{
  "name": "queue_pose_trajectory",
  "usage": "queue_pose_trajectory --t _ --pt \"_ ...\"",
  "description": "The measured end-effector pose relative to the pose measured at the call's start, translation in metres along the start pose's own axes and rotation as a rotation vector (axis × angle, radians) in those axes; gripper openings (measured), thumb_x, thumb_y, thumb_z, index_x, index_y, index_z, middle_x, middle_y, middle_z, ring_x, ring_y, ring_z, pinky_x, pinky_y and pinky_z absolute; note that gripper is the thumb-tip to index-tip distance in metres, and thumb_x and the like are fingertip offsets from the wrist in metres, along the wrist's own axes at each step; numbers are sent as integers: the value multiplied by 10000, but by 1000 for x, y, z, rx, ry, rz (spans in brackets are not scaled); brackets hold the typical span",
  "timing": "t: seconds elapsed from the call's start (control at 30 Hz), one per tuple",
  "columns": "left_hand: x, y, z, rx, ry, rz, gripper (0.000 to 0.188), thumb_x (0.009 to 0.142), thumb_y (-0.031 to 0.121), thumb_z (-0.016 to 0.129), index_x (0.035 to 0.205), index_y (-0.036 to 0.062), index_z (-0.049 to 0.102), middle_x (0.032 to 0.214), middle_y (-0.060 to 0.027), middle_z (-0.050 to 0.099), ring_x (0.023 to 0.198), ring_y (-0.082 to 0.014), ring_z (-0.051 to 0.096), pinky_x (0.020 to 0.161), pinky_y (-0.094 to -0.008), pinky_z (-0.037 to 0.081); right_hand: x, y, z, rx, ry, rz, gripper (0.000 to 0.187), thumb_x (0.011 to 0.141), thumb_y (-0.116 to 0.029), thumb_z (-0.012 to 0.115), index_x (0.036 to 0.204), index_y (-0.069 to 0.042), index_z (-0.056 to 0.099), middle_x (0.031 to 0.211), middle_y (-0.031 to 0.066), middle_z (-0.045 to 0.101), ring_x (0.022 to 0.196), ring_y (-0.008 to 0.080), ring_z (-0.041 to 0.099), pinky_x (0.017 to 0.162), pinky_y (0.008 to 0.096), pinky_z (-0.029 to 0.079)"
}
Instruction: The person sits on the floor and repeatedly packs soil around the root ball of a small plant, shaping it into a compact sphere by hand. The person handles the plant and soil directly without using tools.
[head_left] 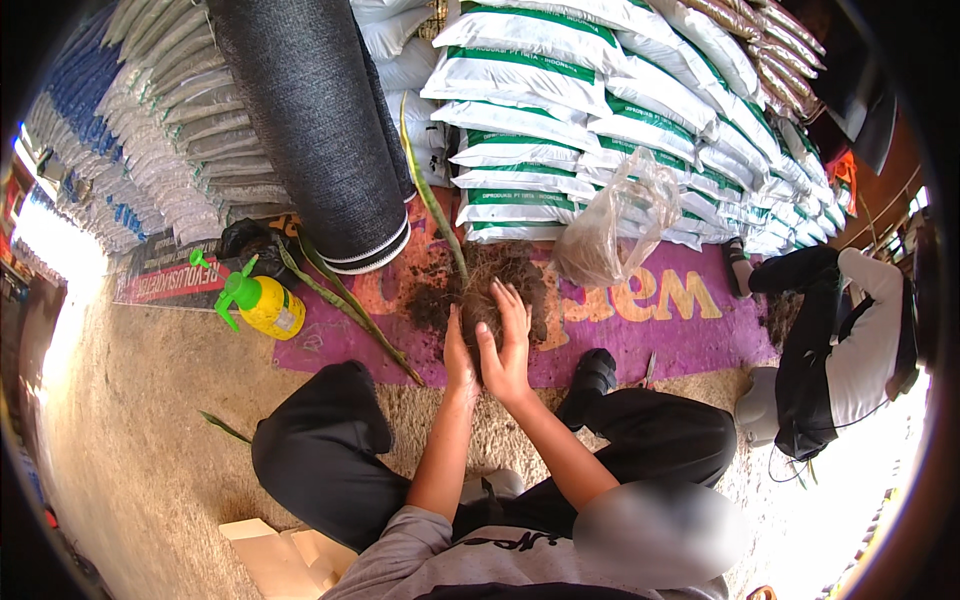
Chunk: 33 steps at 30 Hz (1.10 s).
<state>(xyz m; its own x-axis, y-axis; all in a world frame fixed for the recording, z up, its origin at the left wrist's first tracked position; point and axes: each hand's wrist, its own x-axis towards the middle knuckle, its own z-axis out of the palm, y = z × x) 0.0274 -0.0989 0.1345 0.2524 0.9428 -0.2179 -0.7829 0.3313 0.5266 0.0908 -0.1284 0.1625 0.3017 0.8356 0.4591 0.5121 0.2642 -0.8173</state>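
Note:
A clump of soil and tangled roots (482,322) is cupped between my two hands, low over a purple printed sheet. My left hand (460,358) presses its left side, fingers pointing away from me. On the right side my right hand (508,345) curves around it, fingers slightly parted. One long green leaf with yellowish edges (432,205) rises from the clump and leans left at its tip. Dark loose soil (430,305) and fine roots lie around and behind the hands. My palms hide part of the clump.
A yellow-green spray bottle (272,307) and cut long leaves (352,310) lie left. A thick black roll (310,130) stands behind them. Stacked white-and-green sacks (530,120) and a clear plastic bag of soil (600,250) are beyond. Scissors (650,368) and another person (855,340) are right.

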Motion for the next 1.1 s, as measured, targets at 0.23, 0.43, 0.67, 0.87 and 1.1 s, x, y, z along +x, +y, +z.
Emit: queue_pose_trajectory --t 0.23,0.43,0.67,0.87,1.1 --pt "-1 5 -4 104 -38 31 421 982 347 308 1150 28 523 1069 -92 595 917 -173 587 810 -315 477 -2 -4 0 -202 -98 -66 568 936 -403 313 1365 -33 350 1451 157 281 1374 388 123 1045 596 -64" --pt "8 18 -4 -168 -45 -58 475 953 399 333 1225 46 497 1161 -95 574 1041 -228 555 931 -369 426 16 -6 -11 108 -141 80 638 947 -452 245 1459 -99 104 1519 128 85 1399 327 18 1061 550 -73" --pt "-3 13 15 -110 66 -140 488 949 439 369 1166 35 537 1077 -89 607 980 -191 581 887 -349 458 36 -12 -6 -323 -229 -92 846 873 -538 370 1442 -9 36 1485 263 -34 1364 451 -44 1011 643 -67" --pt "4 19 -4 -168 -85 -118 488 958 427 347 1211 41 508 1141 -112 575 1040 -225 555 888 -357 461 43 -22 -12 -199 -149 -21 801 901 -523 317 1444 -20 12 1485 259 -53 1365 437 -85 1014 624 -101" --pt "5 0 -4 -33 33 -12 433 967 372 374 1190 32 520 1136 -79 582 992 -182 568 864 -329 461 29 -22 -8 -314 -245 -63 766 875 -503 419 1436 -43 172 1485 243 79 1371 429 33 1026 631 -43"
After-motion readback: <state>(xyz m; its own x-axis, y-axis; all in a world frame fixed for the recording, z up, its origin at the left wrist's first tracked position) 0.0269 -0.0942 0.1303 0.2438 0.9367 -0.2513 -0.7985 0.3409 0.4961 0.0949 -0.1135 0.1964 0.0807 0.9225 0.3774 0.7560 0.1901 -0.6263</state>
